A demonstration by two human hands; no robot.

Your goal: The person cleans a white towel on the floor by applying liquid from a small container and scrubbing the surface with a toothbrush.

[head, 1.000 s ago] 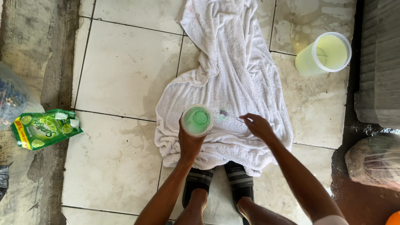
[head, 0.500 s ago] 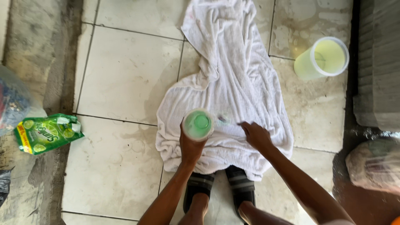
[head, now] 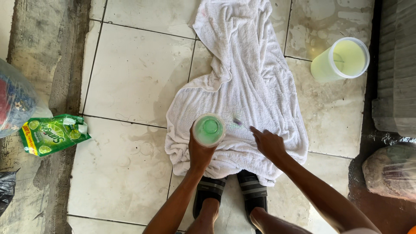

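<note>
The left hand (head: 200,149) is wrapped around a clear cup (head: 209,129) of green liquid, fingers clamped on its side from below, so that the cup's round mouth faces up toward the camera. The cup hangs over the near part of a white towel (head: 249,82), just above the towel's front folds. The right hand (head: 269,144) sits just right of the cup, fingers pinched together on a thin, pale brush-like tool (head: 239,124) whose far tip touches the towel close beside the cup's rim; what kind of tool it is cannot be told. A faint greenish stain shows on the towel at that tip.

The towel is thick, terry and crumpled, spread lengthwise over pale floor tiles (head: 130,73) from the person's feet away toward the top of the view, narrowing and bunching at its far end. Its near edge lies over the toes of two dark striped sandals (head: 229,190).

Well to the right of the towel, at its far end, stands a translucent tub (head: 341,59) holding pale yellow-green liquid, its round mouth open. Well to the left of the towel, on a rough concrete strip, lies a flat green refill pouch (head: 52,133) printed with lime slices and a yellow and red band on its left edge, its torn spout corner pointing toward the towel. Beyond the pouch, a clear plastic bag (head: 15,102) bulges at the frame's edge.
</note>
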